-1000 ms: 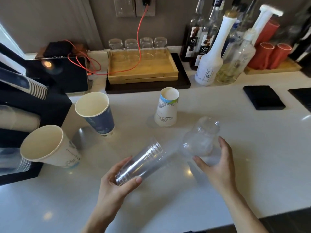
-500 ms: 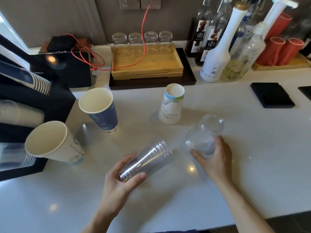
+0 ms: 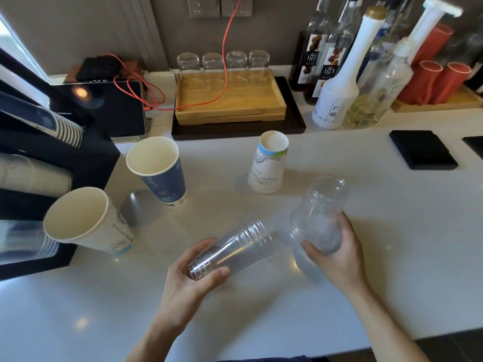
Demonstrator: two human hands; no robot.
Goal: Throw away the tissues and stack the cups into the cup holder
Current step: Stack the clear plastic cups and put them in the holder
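Observation:
My left hand [image 3: 192, 280] grips a clear plastic cup [image 3: 235, 248] by its base, held on its side with the mouth pointing right. My right hand [image 3: 337, 253] is wrapped around a second clear plastic cup [image 3: 320, 212] that is upside down and tilted, just right of the first. On the white counter [image 3: 366, 270] stand a blue paper cup [image 3: 159, 171], a white paper cup [image 3: 86, 220] and an upside-down white printed paper cup [image 3: 269, 165]. The black cup holder [image 3: 52, 163] at the left edge holds stacks of paper and clear cups. No tissues are visible.
A wooden tray [image 3: 230, 105] with several upturned glasses sits on a black tray at the back, with a red cable [image 3: 224, 48] across it. Syrup bottles [image 3: 337, 82] and red cups [image 3: 439, 82] stand at the back right. Black coasters [image 3: 422, 148] lie to the right.
My right hand closed around the upside-down clear cup and tilted it toward the cup in my left hand. The left hand's cup shifted slightly toward it.

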